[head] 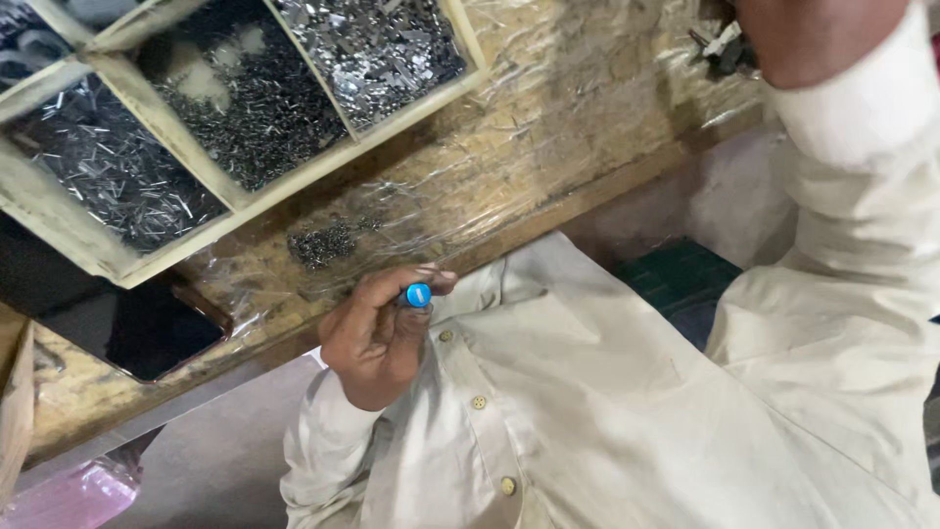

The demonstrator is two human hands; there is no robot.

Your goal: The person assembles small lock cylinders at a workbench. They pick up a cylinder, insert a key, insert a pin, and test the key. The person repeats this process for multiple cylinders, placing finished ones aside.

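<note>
Plastic-wrapped workbench (548, 127), compartmented nail tray (147, 108), left hand (377, 333) around blue-capped tool (418, 295).

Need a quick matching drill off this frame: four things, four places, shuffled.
1 blue-capped piece
2 wooden divided tray
3 loose pile of metal bits
4 pink plastic

A bottom-left corner
B pinched in the fingers of a hand
C on the plastic-wrapped bench, just below the tray
D top left, compartments full of small metal parts

Pairs: 1-B, 2-D, 3-C, 4-A
</note>
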